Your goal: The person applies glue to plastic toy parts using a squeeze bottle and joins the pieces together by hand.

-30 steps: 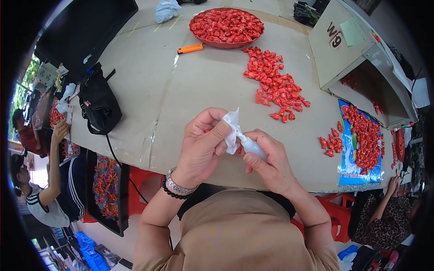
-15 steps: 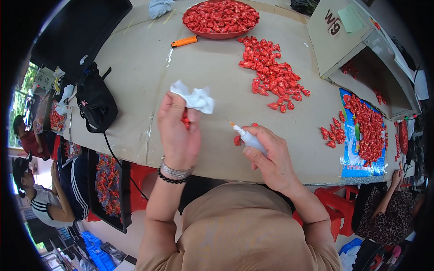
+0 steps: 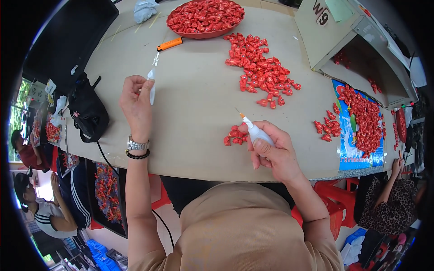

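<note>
My left hand point(image 3: 137, 101), with a watch and a dark bead bracelet at the wrist, is raised over the left part of the table. Its thumb and fingers pinch a white tissue point(image 3: 152, 93), which shows only as a narrow strip. In my right hand point(image 3: 276, 151) a small white squeeze bottle point(image 3: 258, 135) is gripped, its thin needle tip with an orange collar pointing up and left. Several small glossy red figures point(image 3: 234, 137) lie just left of the right hand, which partly covers them.
A red bowl point(image 3: 208, 34) heaped with red figures stands at the back, an orange cutter point(image 3: 170, 44) beside it. Loose red figures point(image 3: 264, 67) spread right of centre; more lie on a blue sheet point(image 3: 347, 153). A black bag point(image 3: 90, 110) and a grey cabinet point(image 3: 325, 40) flank the table.
My left hand has moved left and away from the right hand, still with the tissue. The red piece seen in it is no longer visible there. More red figures show beside my right hand.
</note>
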A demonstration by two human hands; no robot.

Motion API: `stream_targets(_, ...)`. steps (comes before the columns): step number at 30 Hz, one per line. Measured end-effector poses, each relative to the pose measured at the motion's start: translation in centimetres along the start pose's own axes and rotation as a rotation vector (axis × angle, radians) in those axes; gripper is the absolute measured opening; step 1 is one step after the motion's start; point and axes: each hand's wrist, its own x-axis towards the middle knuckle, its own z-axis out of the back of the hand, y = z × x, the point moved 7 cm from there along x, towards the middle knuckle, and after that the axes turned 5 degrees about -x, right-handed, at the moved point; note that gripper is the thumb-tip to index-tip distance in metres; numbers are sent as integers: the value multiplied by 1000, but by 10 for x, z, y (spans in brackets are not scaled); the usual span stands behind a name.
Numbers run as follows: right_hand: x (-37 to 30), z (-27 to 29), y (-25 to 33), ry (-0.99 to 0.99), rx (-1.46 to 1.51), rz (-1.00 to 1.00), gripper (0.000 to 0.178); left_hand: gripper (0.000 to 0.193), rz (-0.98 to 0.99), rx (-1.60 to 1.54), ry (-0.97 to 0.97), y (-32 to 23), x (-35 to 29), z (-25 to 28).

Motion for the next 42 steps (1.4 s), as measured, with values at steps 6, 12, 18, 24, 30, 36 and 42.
stream_targets(6,-4,26,-2,-115,39,24,37,15,-341,712,65,-14,20,9)
stream_targets(12,-13,52,1,-236,18,80,38,31,51,-72,-222,-35,6,20)
stream_targets(18,-18,56,2,-302,74,120,32,47,1154,-1227,345,-51,-115,-99)
stream_targets(24,-26,64,4,-358,33,175,40,32,1387,-1289,296,-76,-172,-129)
stream_targets(30,-31,71,5,-368,54,174,34,23,1377,-1286,456,-72,-190,-137)
stream_targets(36,-37,71,11,-389,-47,263,45,26,1196,-1298,624,-65,-198,-139)
stream_targets(42,-47,62,25,-353,-311,295,36,40,1166,-1142,540,-61,-200,-137)
